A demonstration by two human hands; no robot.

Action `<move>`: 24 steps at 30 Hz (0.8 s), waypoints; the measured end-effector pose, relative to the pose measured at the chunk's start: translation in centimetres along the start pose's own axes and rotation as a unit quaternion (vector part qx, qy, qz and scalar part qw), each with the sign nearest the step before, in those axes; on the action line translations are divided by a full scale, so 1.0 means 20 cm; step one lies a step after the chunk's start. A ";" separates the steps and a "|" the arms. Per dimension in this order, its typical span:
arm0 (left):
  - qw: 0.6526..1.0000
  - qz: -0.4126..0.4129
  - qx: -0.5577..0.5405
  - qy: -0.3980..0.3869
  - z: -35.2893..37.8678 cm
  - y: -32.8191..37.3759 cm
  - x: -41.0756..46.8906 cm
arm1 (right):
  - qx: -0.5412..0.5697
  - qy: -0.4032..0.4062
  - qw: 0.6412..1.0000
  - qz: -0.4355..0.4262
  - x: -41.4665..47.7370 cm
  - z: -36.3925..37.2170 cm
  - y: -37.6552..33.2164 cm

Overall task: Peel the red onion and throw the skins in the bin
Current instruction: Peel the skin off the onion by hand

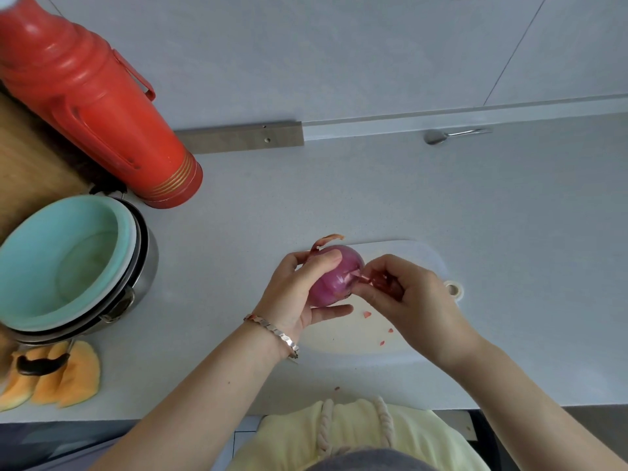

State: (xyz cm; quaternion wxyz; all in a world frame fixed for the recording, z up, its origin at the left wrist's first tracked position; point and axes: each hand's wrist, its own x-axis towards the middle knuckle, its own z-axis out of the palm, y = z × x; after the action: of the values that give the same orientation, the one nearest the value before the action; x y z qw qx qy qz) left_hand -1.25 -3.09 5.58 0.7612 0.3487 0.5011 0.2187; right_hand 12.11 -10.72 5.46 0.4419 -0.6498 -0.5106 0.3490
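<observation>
While my left hand (299,294) cups the red onion (334,277) above the cutting board (407,260), fingers curled round it, my right hand (411,300) pinches a loose skin strip (365,278).

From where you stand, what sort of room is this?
Most likely a home kitchen: a pale countertop holds a white cutting board, a red thermos and stacked metal pots, and the left hand grips a red onion while the right hand pinches its skin.

Bare forearms, a silver link bracelet (272,329) on the left wrist, and a pale yellow top (356,433) with braided cords.
</observation>
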 end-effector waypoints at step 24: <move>0.971 -0.176 -0.162 -0.016 0.01 0.05 0.00 | 0.264 0.032 0.954 0.137 0.00 -0.03 0.05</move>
State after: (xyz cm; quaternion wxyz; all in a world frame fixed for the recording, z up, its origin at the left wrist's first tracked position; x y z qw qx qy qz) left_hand -1.06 -2.48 6.26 0.8422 0.1310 0.4998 0.1541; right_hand 12.95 -10.97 4.72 0.5620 -0.5841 -0.2920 0.5076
